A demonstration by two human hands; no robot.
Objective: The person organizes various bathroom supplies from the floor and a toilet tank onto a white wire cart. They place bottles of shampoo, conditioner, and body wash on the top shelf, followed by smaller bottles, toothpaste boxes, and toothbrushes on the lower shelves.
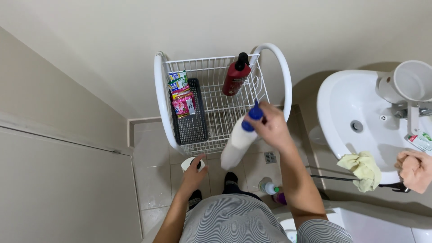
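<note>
floor [153, 180]: pale tiles, small drain grate at about 5 o'clock of the rack
sink [342, 117]: white basin at 3 o'clock of frame, drain visible, white cup [407, 83] on its far rim at 2 o'clock
wire rack [216, 99]: white, rounded side hoops, stands against the wall at 12 o'clock from the person
black basket [193, 126]: inside rack, left side; colourful sachets [181, 96] stacked at its far end
red bottle [235, 77]: black pump top, leans in rack's far right corner, 1 o'clock
white bottle [236, 146]: blue cap, tilted, cap end up, over rack's near right edge
right hand [270, 126]: clenched round white bottle's neck, just under blue cap
left hand [194, 173]: fingers closed on small white container [189, 163] with dark top, low near floor, 7 o'clock of rack
yellow cloth [363, 168]: draped on sink's near rim, 4 o'clock
orange cloth [414, 168]: far right edge
small bottles [272, 191]: on floor by person's feet, green-capped white one, purple one beside it
</note>
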